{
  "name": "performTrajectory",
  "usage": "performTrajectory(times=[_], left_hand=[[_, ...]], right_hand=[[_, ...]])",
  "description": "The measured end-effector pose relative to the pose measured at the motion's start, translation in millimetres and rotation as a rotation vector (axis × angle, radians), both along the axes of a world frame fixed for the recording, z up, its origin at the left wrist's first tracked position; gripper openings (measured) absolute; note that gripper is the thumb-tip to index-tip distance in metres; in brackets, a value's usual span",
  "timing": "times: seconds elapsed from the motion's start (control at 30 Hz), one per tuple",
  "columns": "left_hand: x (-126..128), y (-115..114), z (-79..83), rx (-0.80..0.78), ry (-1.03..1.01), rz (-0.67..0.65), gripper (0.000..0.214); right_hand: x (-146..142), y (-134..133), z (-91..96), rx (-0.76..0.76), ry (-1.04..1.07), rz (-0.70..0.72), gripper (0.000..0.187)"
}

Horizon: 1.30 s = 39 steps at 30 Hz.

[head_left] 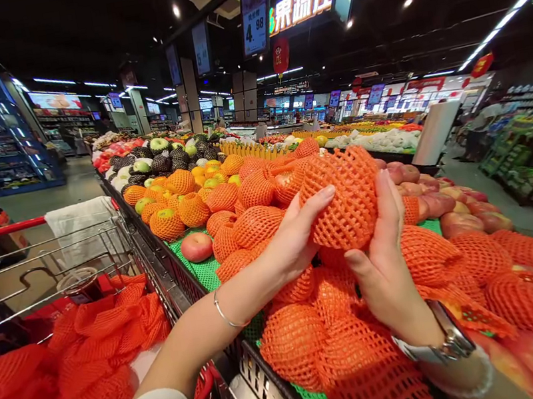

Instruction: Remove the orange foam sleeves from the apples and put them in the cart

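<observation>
Our left hand (pixel 298 238) and right hand (pixel 386 258) form one grip around a net-sleeved fruit (pixel 343 201), with other sleeved fruits (pixel 294 347) below; we should press lightly and evenly to avoid bruising.

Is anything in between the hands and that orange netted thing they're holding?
Nothing visible is in the way: the left hand and right hand both touch the orange foam net directly. I can't clearly tell what is inside it.
</observation>
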<state>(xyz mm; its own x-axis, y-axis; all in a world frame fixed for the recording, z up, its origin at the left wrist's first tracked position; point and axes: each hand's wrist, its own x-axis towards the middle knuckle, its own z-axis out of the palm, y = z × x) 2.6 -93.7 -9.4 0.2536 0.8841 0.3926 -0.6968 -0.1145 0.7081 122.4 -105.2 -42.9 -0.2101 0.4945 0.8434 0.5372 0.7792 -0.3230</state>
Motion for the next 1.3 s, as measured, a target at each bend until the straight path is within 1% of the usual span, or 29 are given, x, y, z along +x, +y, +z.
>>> performTrajectory(times=[0.07, 0.13, 0.2, 0.23, 0.3, 0.33, 0.4, 0.43, 0.47, 0.5, 0.53, 0.6, 0.63, 0.67, 0.7, 0.77, 0.83, 0.87, 0.93, 1.0, 1.07, 1.1, 1.13, 1.2, 1.27, 1.3], left_hand=[[-2.0, 2.5, -0.3, 0.008, 0.006, -0.039, 0.052], [-4.1, 5.4, -0.2, 0.039, 0.036, -0.038, 0.061], [-6.6, 8.7, 0.4, 0.089, 0.094, 0.023, 0.067], [-8.3, 10.7, 0.9, 0.127, 0.130, 0.080, 0.069], [-13.0, 14.7, 1.8, 0.250, 0.226, 0.253, 0.072], [-15.8, 16.6, 2.0, 0.349, 0.285, 0.380, 0.076], [-21.7, 19.4, 1.8, 0.611, 0.408, 0.669, 0.085], [-24.3, 20.3, 1.4, 0.746, 0.464, 0.791, 0.087], [-26.3, 20.8, 0.8, 0.862, 0.514, 0.880, 0.088], [-27.6, 21.1, 0.1, 0.949, 0.552, 0.937, 0.087], [-28.2, 21.1, -0.6, 1.007, 0.583, 0.965, 0.086], [-27.0, 21.2, -2.3, 1.068, 0.636, 0.972, 0.085], [-25.4, 21.4, -3.3, 1.098, 0.655, 0.963, 0.084], [-23.4, 21.8, -4.5, 1.136, 0.666, 0.952, 0.082], [-21.1, 22.3, -5.9, 1.175, 0.677, 0.941, 0.079], [-16.6, 23.2, -8.9, 1.218, 0.714, 0.927, 0.072], [-13.5, 23.2, -11.1, 1.219, 0.747, 0.896, 0.070], [-13.3, 22.6, -11.3, 1.207, 0.765, 0.856, 0.073], [-16.0, 19.7, -9.1, 1.163, 0.795, 0.715, 0.085], [-23.5, 15.6, -3.4, 1.086, 0.833, 0.529, 0.096], [-34.4, 12.8, 4.6, 0.961, 0.819, 0.394, 0.091], [-40.4, 12.8, 8.7, 0.900, 0.774, 0.373, 0.084], [-46.4, 14.1, 12.3, 0.839, 0.719, 0.386, 0.077], [-57.1, 19.9, 17.2, 0.752, 0.625, 0.493, 0.070], [-64.6, 28.2, 18.0, 0.732, 0.615, 0.621, 0.068], [-66.8, 32.0, 17.1, 0.734, 0.636, 0.672, 0.066]], right_hand=[[2.1, 0.1, 1.9, -0.023, -0.007, 0.015, 0.077], [3.8, -0.6, 4.3, -0.044, -0.020, 0.029, 0.075], [4.2, -2.1, 6.4, -0.074, -0.024, 0.071, 0.074], [3.9, -2.9, 7.0, -0.096, -0.012, 0.107, 0.074], [2.5, -4.3, 7.5, -0.156, 0.074, 0.191, 0.075], [1.7, -4.6, 7.5, -0.185, 0.149, 0.233, 0.077], [0.4, -4.2, 7.2, -0.228, 0.339, 0.325, 0.082], [0.0, -3.6, 7.3, -0.253, 0.429, 0.374, 0.082], [-0.1, -2.8, 7.5, -0.285, 0.500, 0.421, 0.083], [-0.2, -1.9, 7.9, -0.319, 0.548, 0.465, 0.085], [-0.3, -1.0, 8.5, -0.350, 0.569, 0.501, 0.091], [-0.5, 0.8, 9.6, -0.384, 0.556, 0.528, 0.112], [-0.8, 1.6, 9.8, -0.386, 0.543, 0.522, 0.121], [-1.2, 2.6, 9.7, -0.385, 0.535, 0.498, 0.126], [-1.7, 3.6, 9.1, -0.386, 0.528, 0.455, 0.126], [-2.8, 5.7, 7.3, -0.384, 0.518, 0.317, 0.114], [-4.0, 7.5, 5.9, -0.373, 0.509, 0.200, 0.102], [-4.3, 8.4, 5.9, -0.366, 0.513, 0.174, 0.098], [-2.3, 10.0, 8.7, -0.369, 0.530, 0.174, 0.094], [5.2, 11.1, 15.6, -0.355, 0.509, 0.149, 0.089], [18.3, 10.4, 25.1, -0.294, 0.371, 0.085, 0.083], [25.9, 8.8, 30.1, -0.262, 0.254, 0.064, 0.081], [33.4, 6.3, 34.5, -0.240, 0.112, 0.060, 0.078], [45.7, -1.7, 40.3, -0.267, -0.198, 0.102, 0.076], [52.6, -11.7, 41.0, -0.373, -0.487, 0.123, 0.074], [54.3, -16.3, 39.8, -0.434, -0.605, 0.108, 0.073]])
